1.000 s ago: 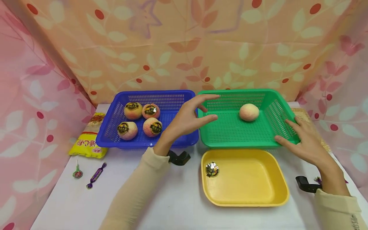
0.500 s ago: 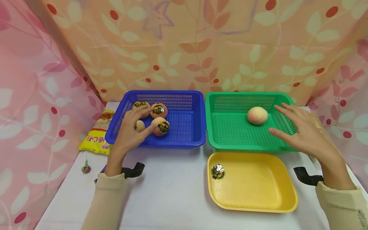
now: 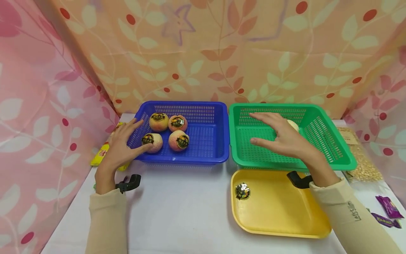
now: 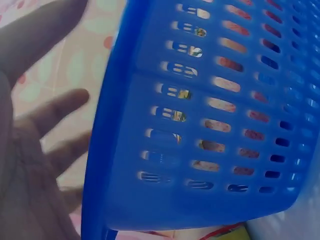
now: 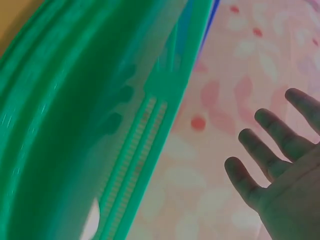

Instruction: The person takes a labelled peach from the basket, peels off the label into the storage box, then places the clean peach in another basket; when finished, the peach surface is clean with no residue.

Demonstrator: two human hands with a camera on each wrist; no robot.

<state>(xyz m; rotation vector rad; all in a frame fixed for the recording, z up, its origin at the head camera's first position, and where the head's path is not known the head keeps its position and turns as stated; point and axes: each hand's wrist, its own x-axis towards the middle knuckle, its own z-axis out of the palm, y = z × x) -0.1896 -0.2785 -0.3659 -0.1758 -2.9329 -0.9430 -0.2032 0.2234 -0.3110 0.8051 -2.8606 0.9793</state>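
My left hand (image 3: 122, 146) hovers at the left end of the blue basket (image 3: 206, 159), its fingers spread and nothing held. Inside that basket sit several peaches (image 3: 158, 121) bearing black-and-gold stickers. In the left wrist view, the hand (image 4: 37, 145) is outside the basket's slotted wall (image 4: 150, 200). My right hand (image 3: 280, 135) is over the green basket (image 3: 250, 163), fingers extended and holding nothing. It partly covers a pale peach (image 3: 294, 125) in there. The right wrist view has the spread fingers (image 5: 260, 150) apart from the green rim (image 5: 155, 160).
In front of the green basket stands a yellow tray (image 3: 269, 208) with a round sticker (image 3: 242, 191) in it. A yellow snack bag (image 3: 101, 153) is partly hidden at left. On the right lie a bag of grains (image 3: 364, 165) and purple-wrapped candies (image 3: 389, 207).
My left hand has moved from between the baskets to the blue basket's left end. My right hand has gone left, from the green basket's right rim to above its middle. The view shifted slightly.
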